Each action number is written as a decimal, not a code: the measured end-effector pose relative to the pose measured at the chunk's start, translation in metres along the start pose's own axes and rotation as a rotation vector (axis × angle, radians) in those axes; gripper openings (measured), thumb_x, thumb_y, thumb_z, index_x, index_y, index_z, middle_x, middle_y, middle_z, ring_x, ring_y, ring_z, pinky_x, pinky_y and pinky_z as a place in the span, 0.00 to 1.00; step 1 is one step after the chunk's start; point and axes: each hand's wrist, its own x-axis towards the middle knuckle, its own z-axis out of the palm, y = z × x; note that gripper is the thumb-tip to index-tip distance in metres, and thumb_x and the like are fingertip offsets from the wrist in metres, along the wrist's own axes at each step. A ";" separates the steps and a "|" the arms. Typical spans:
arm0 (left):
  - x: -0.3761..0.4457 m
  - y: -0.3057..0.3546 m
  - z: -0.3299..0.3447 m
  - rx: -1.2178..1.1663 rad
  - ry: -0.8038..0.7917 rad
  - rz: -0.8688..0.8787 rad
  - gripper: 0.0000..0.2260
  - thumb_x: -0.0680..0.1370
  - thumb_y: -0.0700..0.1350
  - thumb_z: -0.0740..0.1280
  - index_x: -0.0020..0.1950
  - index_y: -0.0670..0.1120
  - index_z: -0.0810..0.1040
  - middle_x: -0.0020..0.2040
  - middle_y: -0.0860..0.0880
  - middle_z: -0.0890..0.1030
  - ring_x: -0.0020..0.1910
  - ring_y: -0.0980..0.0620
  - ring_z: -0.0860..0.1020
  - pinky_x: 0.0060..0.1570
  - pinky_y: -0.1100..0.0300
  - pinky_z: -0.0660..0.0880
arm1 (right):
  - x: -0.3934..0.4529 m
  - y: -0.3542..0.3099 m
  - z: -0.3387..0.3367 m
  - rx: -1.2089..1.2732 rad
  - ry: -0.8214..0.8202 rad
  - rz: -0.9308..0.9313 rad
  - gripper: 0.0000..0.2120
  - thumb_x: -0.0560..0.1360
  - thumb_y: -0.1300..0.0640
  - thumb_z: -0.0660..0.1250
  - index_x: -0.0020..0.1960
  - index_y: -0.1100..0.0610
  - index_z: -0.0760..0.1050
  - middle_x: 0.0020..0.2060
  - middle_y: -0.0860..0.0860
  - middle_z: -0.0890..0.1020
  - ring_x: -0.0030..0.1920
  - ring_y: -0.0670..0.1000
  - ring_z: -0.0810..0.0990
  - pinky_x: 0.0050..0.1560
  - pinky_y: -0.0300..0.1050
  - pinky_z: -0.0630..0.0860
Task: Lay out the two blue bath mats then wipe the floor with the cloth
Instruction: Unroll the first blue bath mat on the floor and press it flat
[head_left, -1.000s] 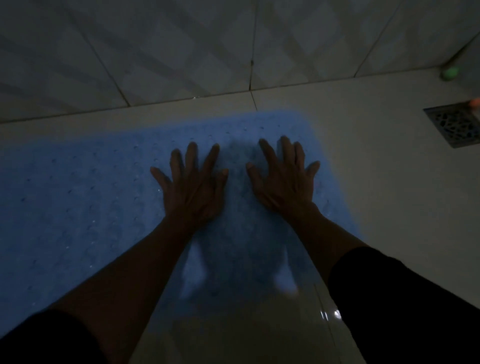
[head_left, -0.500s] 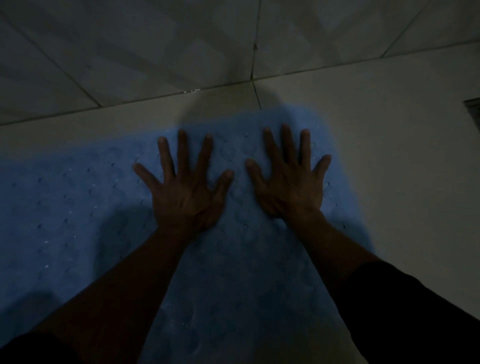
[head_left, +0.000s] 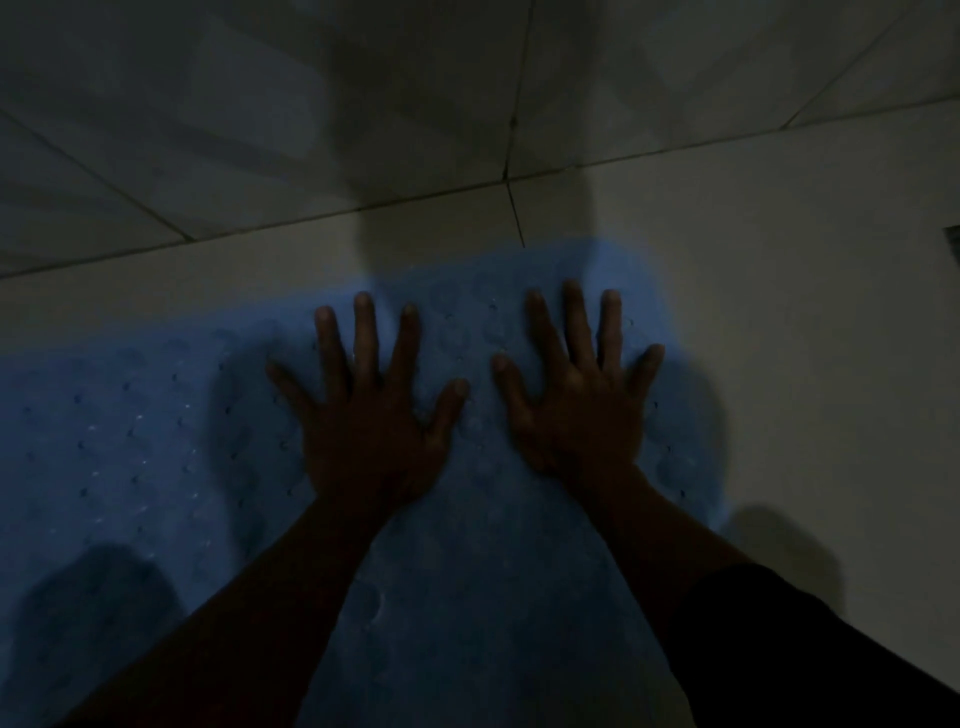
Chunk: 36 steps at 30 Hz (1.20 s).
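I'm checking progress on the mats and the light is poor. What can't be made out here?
- Blue mat, head view: left and near ends cut off by the frame; left hand and right hand cover part.
- Second mat, cloth: not visible.
- Floor: dimness hides any wetness.

Bare forearms, dark sleeve (head_left: 810, 654) on the right arm
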 end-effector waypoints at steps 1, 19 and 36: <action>-0.001 0.000 -0.001 -0.002 0.000 0.000 0.36 0.77 0.72 0.48 0.81 0.58 0.47 0.82 0.49 0.45 0.80 0.40 0.43 0.68 0.24 0.46 | 0.000 0.000 -0.001 0.004 -0.005 0.002 0.33 0.77 0.30 0.49 0.79 0.40 0.49 0.80 0.46 0.52 0.79 0.56 0.46 0.69 0.75 0.48; -0.001 0.000 0.006 -0.058 -0.012 -0.047 0.34 0.76 0.74 0.41 0.79 0.64 0.40 0.81 0.52 0.38 0.79 0.43 0.37 0.69 0.28 0.36 | 0.001 -0.011 -0.013 0.040 -0.187 0.059 0.31 0.78 0.31 0.43 0.78 0.38 0.43 0.79 0.44 0.42 0.78 0.55 0.34 0.71 0.71 0.35; -0.118 -0.147 -0.077 -0.115 -0.440 0.060 0.32 0.81 0.60 0.58 0.81 0.56 0.47 0.82 0.46 0.49 0.80 0.44 0.50 0.75 0.41 0.56 | -0.116 -0.162 -0.069 0.225 -0.393 -0.134 0.27 0.82 0.51 0.55 0.78 0.59 0.56 0.74 0.61 0.63 0.72 0.64 0.63 0.71 0.61 0.63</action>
